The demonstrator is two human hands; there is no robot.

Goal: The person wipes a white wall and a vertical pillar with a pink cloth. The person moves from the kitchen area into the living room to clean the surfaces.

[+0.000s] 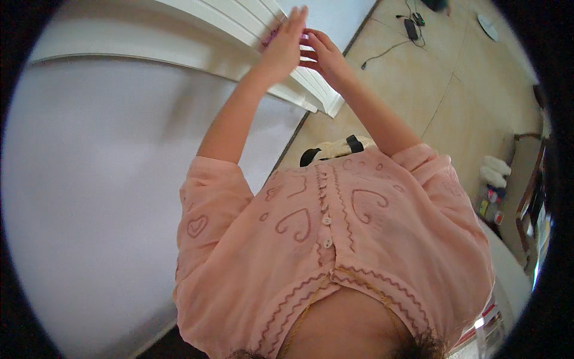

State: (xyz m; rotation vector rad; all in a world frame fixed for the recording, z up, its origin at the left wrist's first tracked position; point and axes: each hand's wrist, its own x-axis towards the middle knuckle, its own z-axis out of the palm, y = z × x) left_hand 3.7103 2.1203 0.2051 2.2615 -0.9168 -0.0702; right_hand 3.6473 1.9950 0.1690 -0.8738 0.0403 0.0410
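My left hand is raised at the white panelled woodwork, its fingers stretched out and close together. Just past its left side shows a small purple, crumpled-looking thing, mostly hidden by the hand, so its kind is unclear. My right hand comes in from the right with bent fingers pointing at the left hand. A pale purple bit shows at its fingertips; whether it belongs to the same thing I cannot tell. The tips are partly covered by the left hand.
White ridged woodwork runs along a pale wall on the left. On the tiled floor to the right lie a black power adapter with cables and a white round object. White fluffy items sit beside furniture at far right.
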